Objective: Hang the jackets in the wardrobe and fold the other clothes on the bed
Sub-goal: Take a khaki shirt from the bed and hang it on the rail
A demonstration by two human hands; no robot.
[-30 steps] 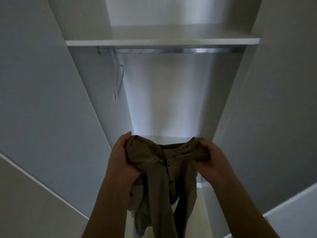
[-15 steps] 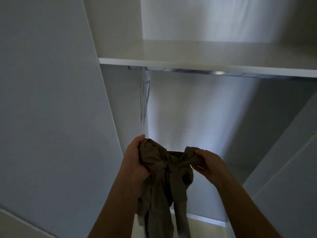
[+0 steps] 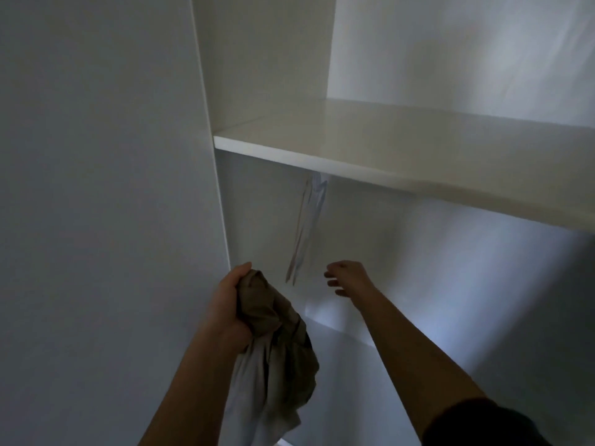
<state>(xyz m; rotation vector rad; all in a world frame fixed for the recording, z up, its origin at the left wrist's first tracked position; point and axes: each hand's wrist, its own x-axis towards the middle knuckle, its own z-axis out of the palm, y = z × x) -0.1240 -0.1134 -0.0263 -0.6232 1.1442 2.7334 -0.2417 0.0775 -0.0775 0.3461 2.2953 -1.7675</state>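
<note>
I stand at an open white wardrobe [image 3: 222, 194] in dim light. My left hand [image 3: 227, 312] grips a bunched olive-brown jacket [image 3: 273, 342] that hangs down from my fist, its pale lining showing below. My right hand [image 3: 346, 278] holds nothing and is stretched into the wardrobe, fingers loose, just right of pale hangers [image 3: 304, 230] that dangle under the shelf [image 3: 386, 156]. The rail is hidden behind the shelf's front edge.
The wardrobe's left side panel [image 3: 206, 91] runs up beside my left hand. The door or wall [image 3: 96, 220] fills the left of the view. A lower ledge [image 3: 338, 329] shows inside the wardrobe beneath my right forearm.
My right hand has let go of the jacket and reached up toward the hangers. The jacket now hangs from my left hand alone. My view has swung left and closer to the shelf.
</note>
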